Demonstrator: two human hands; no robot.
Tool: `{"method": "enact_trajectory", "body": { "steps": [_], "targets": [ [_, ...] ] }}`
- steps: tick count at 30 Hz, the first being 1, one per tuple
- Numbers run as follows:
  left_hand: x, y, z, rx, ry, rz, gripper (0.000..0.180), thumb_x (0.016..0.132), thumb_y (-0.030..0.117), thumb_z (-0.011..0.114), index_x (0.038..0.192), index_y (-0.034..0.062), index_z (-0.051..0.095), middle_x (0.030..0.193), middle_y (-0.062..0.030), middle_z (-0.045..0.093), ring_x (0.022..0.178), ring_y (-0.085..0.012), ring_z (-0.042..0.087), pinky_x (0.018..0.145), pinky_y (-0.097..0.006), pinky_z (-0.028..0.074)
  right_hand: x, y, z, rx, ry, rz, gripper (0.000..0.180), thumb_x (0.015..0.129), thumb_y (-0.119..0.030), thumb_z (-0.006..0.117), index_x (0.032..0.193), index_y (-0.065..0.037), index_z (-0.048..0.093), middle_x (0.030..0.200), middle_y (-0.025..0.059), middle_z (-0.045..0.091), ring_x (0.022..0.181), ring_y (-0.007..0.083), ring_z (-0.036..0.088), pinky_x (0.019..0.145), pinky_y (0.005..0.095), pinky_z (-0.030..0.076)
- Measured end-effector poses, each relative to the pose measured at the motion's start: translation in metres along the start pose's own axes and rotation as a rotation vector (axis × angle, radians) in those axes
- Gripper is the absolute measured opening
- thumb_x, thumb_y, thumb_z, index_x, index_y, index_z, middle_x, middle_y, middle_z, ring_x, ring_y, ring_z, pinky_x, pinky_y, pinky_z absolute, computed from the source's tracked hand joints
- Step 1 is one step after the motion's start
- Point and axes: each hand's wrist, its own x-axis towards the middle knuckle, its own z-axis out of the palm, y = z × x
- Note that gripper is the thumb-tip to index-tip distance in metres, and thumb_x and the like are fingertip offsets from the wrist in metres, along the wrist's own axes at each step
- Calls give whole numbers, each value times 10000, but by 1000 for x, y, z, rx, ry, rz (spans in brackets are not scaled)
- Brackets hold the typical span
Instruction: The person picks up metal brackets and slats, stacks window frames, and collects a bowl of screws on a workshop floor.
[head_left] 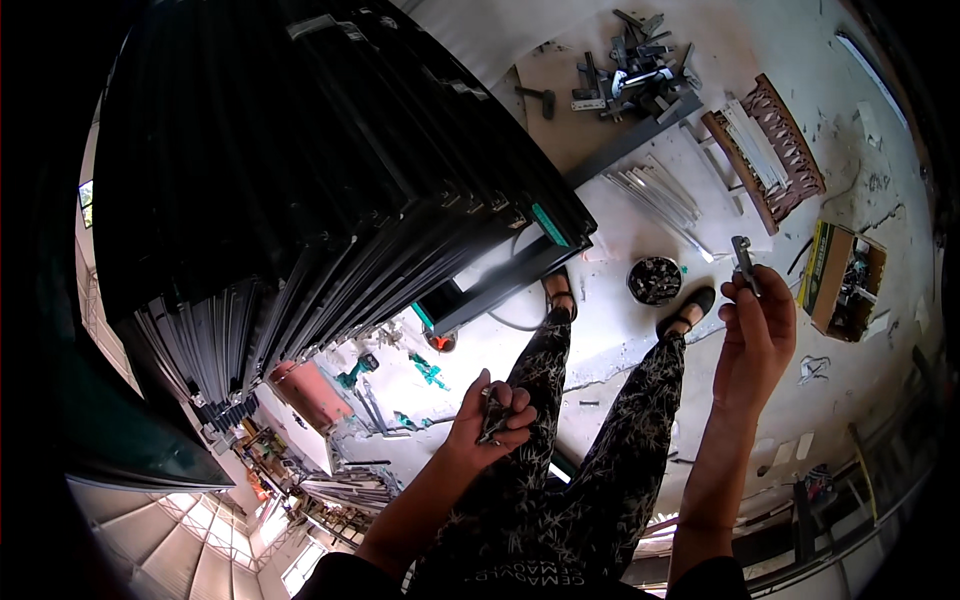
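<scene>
My right hand (752,322) is raised at the right, its fingers closed on a small grey metal fitting (744,262) that sticks up past the fingertips. In front of my lap, my left hand (488,418) is curled round some small dark metal parts (492,414); the fingers hide most of them, and their exact kind I cannot make out. Beyond my feet, a round tub (655,281) full of small dark pieces stands on the floor. To the right of my right hand is an open cardboard box (850,282) with metal parts inside.
A tall stack of black frames (330,170) fills the left, its corners jutting toward my legs. Dark metal fittings (635,72) lie heaped at the far side. White strips (660,200) and a brown carved rack (785,150) are on the floor. A green drill (358,370) lies at left.
</scene>
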Motion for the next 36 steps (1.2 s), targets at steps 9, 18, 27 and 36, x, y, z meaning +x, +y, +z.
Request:
{"method": "enact_trajectory", "body": {
  "steps": [9, 18, 27, 36],
  "targets": [
    [9, -26, -16, 277, -36, -91, 399, 889, 418, 459, 695, 69, 468, 667, -38, 415, 591, -128, 415, 414, -221, 316, -26, 7, 29, -144, -204, 30, 282, 817, -38, 584, 1079, 55, 539, 902, 105, 621, 759, 142, 599, 652, 233, 479],
    [-38, -40, 43, 1027, 148, 299, 480, 939, 407, 336, 632, 57, 454, 613, -57, 398, 593, -142, 409, 464, -247, 347, -64, -8, 150, 196, -938, -138, 254, 824, -42, 563, 1063, 41, 542, 882, 125, 595, 766, 163, 618, 612, 251, 531],
    [-117, 42, 102, 151, -285, 116, 517, 909, 450, 417, 581, 52, 386, 644, -21, 341, 557, -100, 330, 380, -163, 293, -87, -111, 179, 103, -429, -532, 284, 794, 9, 555, 1047, -33, 431, 996, 138, 498, 719, 148, 545, 594, 261, 482],
    [-215, 53, 84, -146, -476, 265, 375, 846, 340, 579, 666, 47, 430, 665, -19, 344, 577, -97, 330, 375, -155, 322, -160, -185, 284, -391, -1018, -1307, 208, 725, 6, 591, 918, -14, 516, 825, 135, 611, 700, 298, 592, 628, 371, 464]
  ]
}}
